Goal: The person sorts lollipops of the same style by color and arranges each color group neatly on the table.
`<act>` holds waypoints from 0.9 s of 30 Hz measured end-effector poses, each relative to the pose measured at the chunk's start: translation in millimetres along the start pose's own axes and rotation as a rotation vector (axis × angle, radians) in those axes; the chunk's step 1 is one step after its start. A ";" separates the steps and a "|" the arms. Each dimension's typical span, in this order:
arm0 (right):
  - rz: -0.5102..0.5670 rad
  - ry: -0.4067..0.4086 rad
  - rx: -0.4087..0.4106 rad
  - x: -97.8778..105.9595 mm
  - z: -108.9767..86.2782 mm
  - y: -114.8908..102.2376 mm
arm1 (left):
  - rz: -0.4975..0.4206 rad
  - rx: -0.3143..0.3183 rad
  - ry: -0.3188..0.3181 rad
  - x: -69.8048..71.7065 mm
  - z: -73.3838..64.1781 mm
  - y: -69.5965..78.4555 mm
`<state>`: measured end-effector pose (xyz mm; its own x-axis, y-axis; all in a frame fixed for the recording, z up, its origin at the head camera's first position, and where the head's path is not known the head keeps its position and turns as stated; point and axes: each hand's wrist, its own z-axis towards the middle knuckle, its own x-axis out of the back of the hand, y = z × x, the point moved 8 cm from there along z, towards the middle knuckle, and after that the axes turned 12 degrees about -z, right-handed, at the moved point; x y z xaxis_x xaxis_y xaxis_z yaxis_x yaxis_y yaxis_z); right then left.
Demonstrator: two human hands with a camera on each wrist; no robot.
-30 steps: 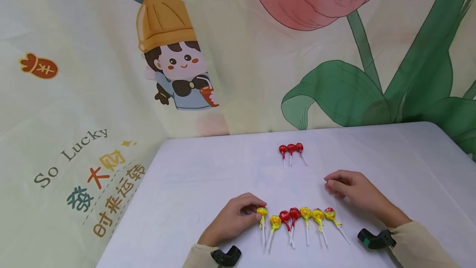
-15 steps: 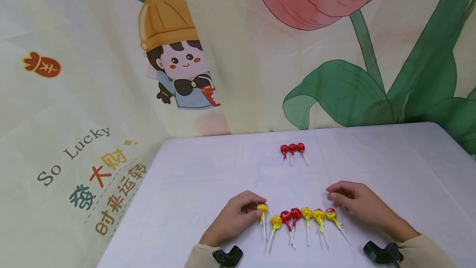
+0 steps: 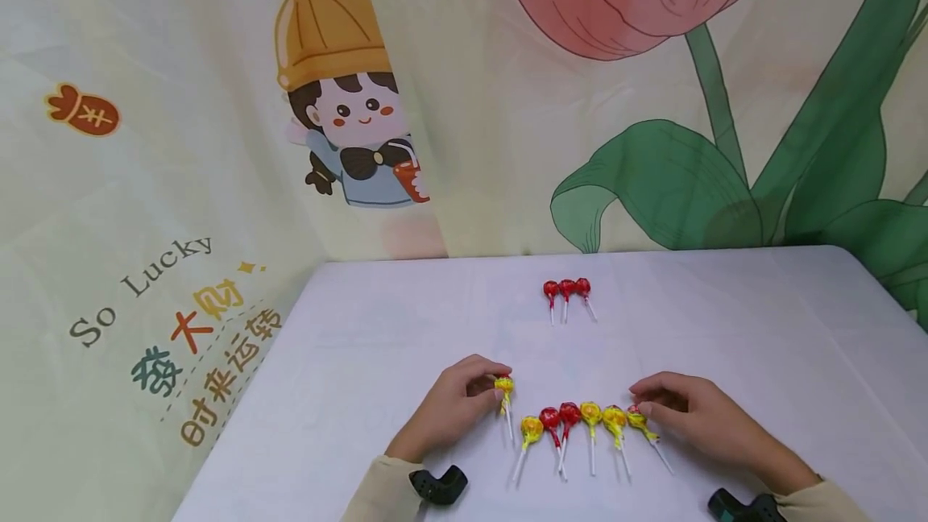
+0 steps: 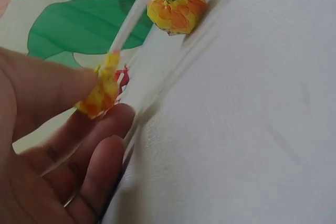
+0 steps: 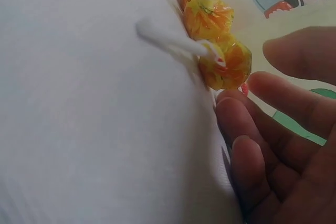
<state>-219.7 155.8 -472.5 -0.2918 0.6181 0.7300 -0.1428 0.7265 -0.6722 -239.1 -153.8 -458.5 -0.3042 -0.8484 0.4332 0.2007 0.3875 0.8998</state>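
My left hand [image 3: 458,405] pinches a yellow lollipop [image 4: 100,94] by its wrapped head between thumb and fingers, its white stick pointing down toward me in the head view. To the right, my right hand [image 3: 706,419] is at the rightmost yellow lollipop [image 5: 228,64] of the near row. Its fingertips come right up to that candy's head, while the thumb [image 5: 294,53] stands apart from it. Between the hands lie a yellow lollipop [image 3: 532,429], two red lollipops [image 3: 569,414] with crossing sticks, and two more yellow ones [image 3: 615,417].
Farther back on the white table [image 3: 406,304], three red lollipops [image 3: 567,288] lie side by side with sticks toward me. Behind the table hangs a printed cloth [image 3: 478,143] with a cartoon figure and a tulip.
My right hand has come down and nearer, reaching the rightmost yellow lollipop. My left hand, with its yellow lollipop, has shifted slightly away from me, off the row.
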 end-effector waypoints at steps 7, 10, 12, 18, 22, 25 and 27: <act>0.011 -0.019 0.078 0.8 -2.8 -4.9 | -0.018 0.030 0.051 6.1 15.7 0.3; 0.013 -0.028 0.106 1.6 -4.1 -5.7 | -0.037 0.050 0.055 6.0 24.1 0.0; 0.017 -0.030 0.115 2.0 -4.9 -5.4 | -0.048 0.062 0.053 5.0 29.6 0.7; 0.015 -0.033 0.114 1.3 -4.7 -3.8 | -0.072 0.106 0.059 1.8 41.7 1.5; 0.010 -0.039 0.103 0.1 -3.9 -2.8 | -0.084 0.130 0.065 0.2 46.5 0.8; 0.008 -0.043 0.102 0.1 -3.8 -3.4 | -0.094 0.144 0.065 -1.6 49.2 0.9; 0.011 -0.046 0.107 0.8 -4.0 -4.1 | -0.099 0.151 0.061 -3.0 50.9 0.6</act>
<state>-215.5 154.5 -468.7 -0.3366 0.6093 0.7179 -0.2392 0.6821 -0.6911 -285.4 -132.6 -456.6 -0.2576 -0.9038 0.3419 0.0287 0.3465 0.9376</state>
